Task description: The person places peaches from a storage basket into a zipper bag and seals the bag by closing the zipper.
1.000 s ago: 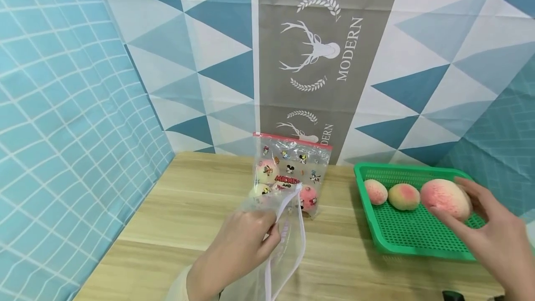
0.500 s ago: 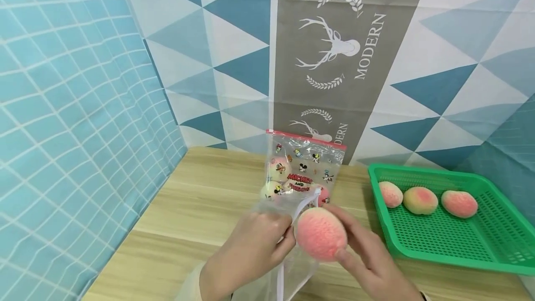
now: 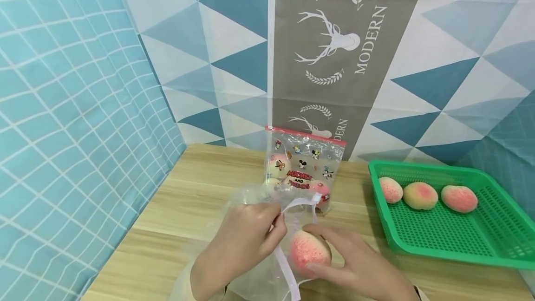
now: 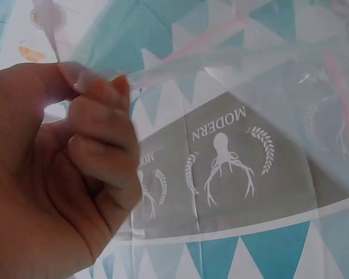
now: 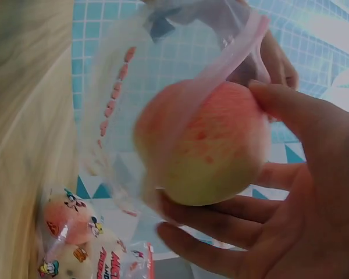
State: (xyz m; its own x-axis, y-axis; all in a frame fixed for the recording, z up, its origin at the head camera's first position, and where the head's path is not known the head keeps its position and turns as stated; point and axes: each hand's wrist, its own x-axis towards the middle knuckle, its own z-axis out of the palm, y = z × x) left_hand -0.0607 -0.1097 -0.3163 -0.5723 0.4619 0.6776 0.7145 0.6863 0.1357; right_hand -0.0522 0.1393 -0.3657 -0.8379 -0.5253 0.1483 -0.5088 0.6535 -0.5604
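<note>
My left hand [image 3: 240,240] pinches the lilac-edged rim of a clear zip bag [image 3: 255,280], and the mouth gapes to the right. A pink and cream peach [image 3: 308,251] is in my right hand [image 3: 365,264], thumb on one side and fingers on the other. In the right wrist view the peach [image 5: 203,139] lies at the bag's mouth, the rim strip crossing in front of it, so part of it is behind the plastic. Only the left hand [image 4: 64,163] and the stretched rim show in the left wrist view; no peach appears there.
Behind the hands, a red-topped printed zip bag [image 3: 303,164] with several peaches inside stands near the patterned backdrop. On the right a green plastic basket [image 3: 455,254] holds a speckled peach [image 3: 391,190], a yellowish peach [image 3: 420,195] and a pink peach [image 3: 459,199]. Beneath is a wooden table [image 3: 154,212].
My right hand has carried the peach left from over the basket to the clear bag, then lowered it into the mouth. The left hand keeps its grip while the mouth has opened wider.
</note>
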